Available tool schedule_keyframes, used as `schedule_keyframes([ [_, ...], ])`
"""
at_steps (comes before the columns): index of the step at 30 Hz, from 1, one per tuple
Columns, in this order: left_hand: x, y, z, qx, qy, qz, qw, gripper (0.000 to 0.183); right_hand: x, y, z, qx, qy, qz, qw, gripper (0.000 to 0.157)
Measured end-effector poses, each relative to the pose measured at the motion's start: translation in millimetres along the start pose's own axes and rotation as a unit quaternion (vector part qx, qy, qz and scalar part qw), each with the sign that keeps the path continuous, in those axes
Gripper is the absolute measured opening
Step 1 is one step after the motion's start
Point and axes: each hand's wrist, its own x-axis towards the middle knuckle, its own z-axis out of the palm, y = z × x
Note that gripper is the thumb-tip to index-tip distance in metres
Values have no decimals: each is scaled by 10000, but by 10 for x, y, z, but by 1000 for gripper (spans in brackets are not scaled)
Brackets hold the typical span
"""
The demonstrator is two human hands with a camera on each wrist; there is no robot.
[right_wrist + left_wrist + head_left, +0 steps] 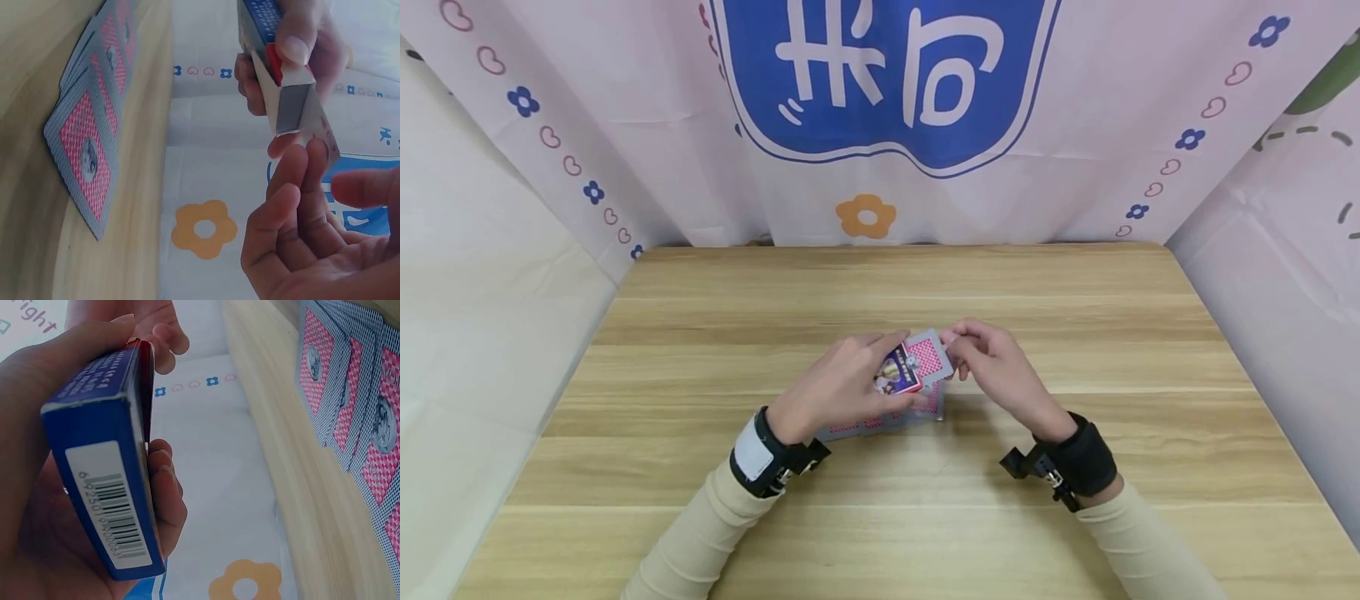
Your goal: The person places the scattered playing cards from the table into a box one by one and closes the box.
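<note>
My left hand (842, 379) grips a blue playing-card box (103, 500) with a barcode on its end, thumb on one side and fingers round the other. Playing cards (928, 357) with red-checked backs stick out of the box's far end. The fingers of my right hand (996, 362) are bent, their tips at the outer edge of these cards. In the right wrist view the right thumb (369, 187) stands a little apart from those fingertips; whether they pinch a card is unclear. More cards (87, 150) lie overlapping on the table, back side up, below the box.
The wooden table (887, 542) runs back to a white printed curtain (685, 167) with a blue emblem and an orange flower. White cloth (490, 292) hangs along the left side. Both wrists carry black straps with small cameras.
</note>
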Motion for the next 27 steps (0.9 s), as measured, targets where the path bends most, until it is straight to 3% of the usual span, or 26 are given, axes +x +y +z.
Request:
schedule_keyframes([
  [8,13,44,30,-14,-43,177,9998,81,13,-12,85,189,-425,-40,9989,5],
  [18,12,66,25,-13,-6,272,9996,80,-8,-5,74,406,-560,117,9975,15],
  [27,3,58,46,71,-50,385,9992,79,2,56,95,483,-680,117,9964,12],
])
